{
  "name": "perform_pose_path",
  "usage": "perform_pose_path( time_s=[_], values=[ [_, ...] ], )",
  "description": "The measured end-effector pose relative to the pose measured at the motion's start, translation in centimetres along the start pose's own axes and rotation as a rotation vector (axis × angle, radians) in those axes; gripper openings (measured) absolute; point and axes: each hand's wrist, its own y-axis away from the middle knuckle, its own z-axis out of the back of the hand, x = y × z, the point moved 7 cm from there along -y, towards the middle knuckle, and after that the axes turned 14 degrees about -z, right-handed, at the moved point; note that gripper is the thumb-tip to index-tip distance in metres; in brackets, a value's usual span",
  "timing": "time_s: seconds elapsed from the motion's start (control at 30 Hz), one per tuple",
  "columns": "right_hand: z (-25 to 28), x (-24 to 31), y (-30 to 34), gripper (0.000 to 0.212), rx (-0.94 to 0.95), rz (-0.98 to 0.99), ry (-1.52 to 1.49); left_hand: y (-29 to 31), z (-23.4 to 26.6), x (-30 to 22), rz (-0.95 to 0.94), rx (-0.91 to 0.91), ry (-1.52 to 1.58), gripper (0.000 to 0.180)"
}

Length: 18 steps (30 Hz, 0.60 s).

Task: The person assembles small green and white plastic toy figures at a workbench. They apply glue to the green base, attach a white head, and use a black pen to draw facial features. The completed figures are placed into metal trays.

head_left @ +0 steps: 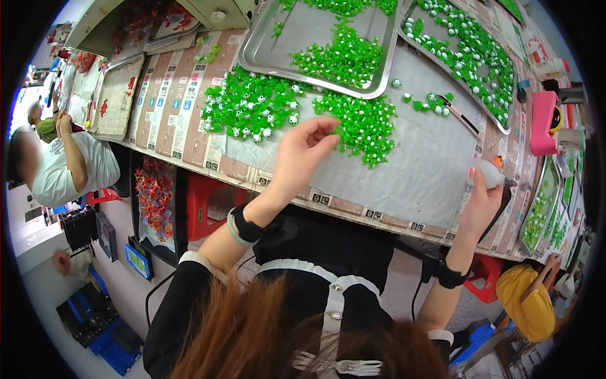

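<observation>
Fingers [320,122] of the left hand [302,155] narrow beside green pieces [363,129] heaped on grey sheeting [429,170]; I can't tell if they hold one. The right hand [481,205] grips a white bottle [487,170]. I'd pinch single pieces lightly.

Beside a heap of green pieces [369,129], anything between the fingertips of a person's left hand [306,151] is too small to tell. At right, the right hand [480,202] hides part of a white bottle [489,169]. The upper edge crops a far tray [274,54] and, at far left, a cabinet [228,14]. Long hair [233,328], itself cut off near, covers some of a black top [300,292]. At left, a bystander's head [24,155] appears blurred.
</observation>
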Motion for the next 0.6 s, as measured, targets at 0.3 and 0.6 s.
perform_pose_path(
  time_s=[0.3, 0.6],
  values=[
    [-4.2, 0.4, 6.7, 0.037, 0.311, -0.248, -0.201, 0.4, -1.8, -0.9, 0.052, -0.008, 0.247, 0.023],
    [-10.6, 1.2, 11.2, 0.038, 0.694, -0.398, -0.371, 4.1, -6.1, -1.9, 0.441, 0.121, 0.829, 0.017]
  ],
)
